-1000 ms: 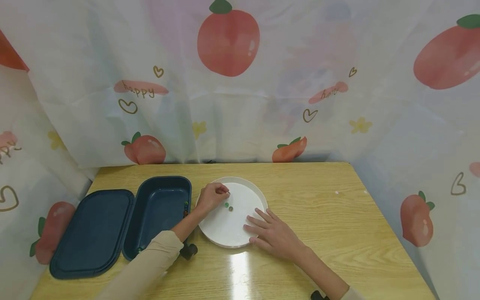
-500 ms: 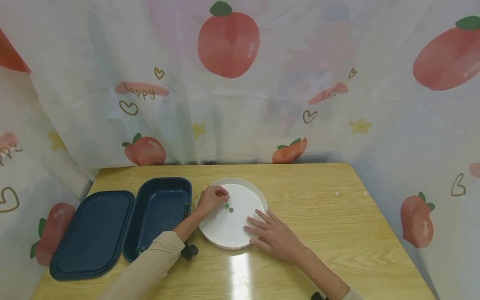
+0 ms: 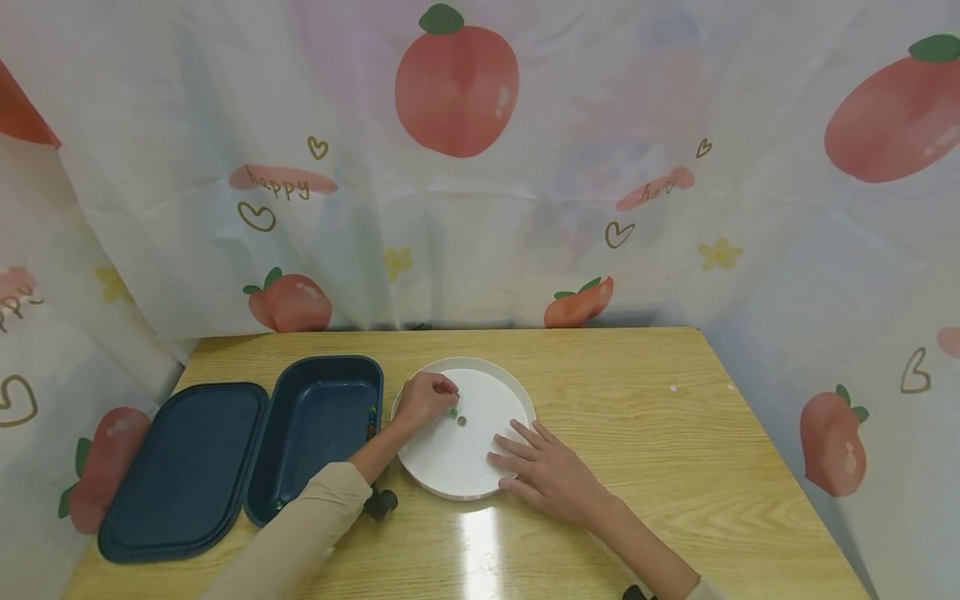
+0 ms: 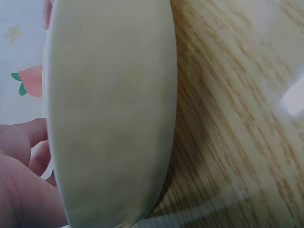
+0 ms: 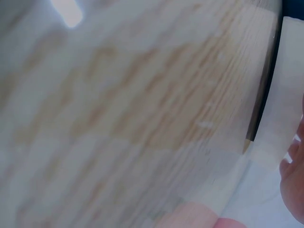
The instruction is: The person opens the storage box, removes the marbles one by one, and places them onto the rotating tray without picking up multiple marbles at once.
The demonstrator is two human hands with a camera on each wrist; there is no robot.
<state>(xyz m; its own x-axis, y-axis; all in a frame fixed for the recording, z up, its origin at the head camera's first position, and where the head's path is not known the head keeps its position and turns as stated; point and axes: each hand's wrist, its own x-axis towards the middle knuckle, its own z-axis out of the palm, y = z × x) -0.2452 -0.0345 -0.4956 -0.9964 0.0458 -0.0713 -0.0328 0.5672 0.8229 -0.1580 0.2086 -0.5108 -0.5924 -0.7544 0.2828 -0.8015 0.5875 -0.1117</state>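
Note:
A white round tray (image 3: pixel 465 467) with a raised rim lies on the table. Over its left part my left hand (image 3: pixel 423 398) bends in with thumb and fingertips together, pinching a small dark ball that is mostly hidden. Just below those fingertips sit a small green ball (image 3: pixel 453 412) and a small brownish ball (image 3: pixel 462 421). My right hand (image 3: pixel 551 471) rests on the right rim, fingers spread and nearly straight. In the left wrist view the tray's side wall (image 4: pixel 109 114) covers much of the hand (image 4: pixel 23 175); the right wrist view shows part of the right hand (image 5: pixel 292 190).
To the left stands a dark blue rectangular box (image 3: pixel 318 425), with several small balls (image 3: pixel 372 421) along its right wall and another greenish ball (image 3: pixel 280 503) in its near corner. Its matching lid (image 3: pixel 183 471) lies farther left. A printed curtain (image 3: pixel 480 225) hangs behind the table.
My left hand stays nearly still, its fingertips dipping slightly toward the green ball, which they now partly cover. The right hand has not moved; the whole view has shifted slightly.

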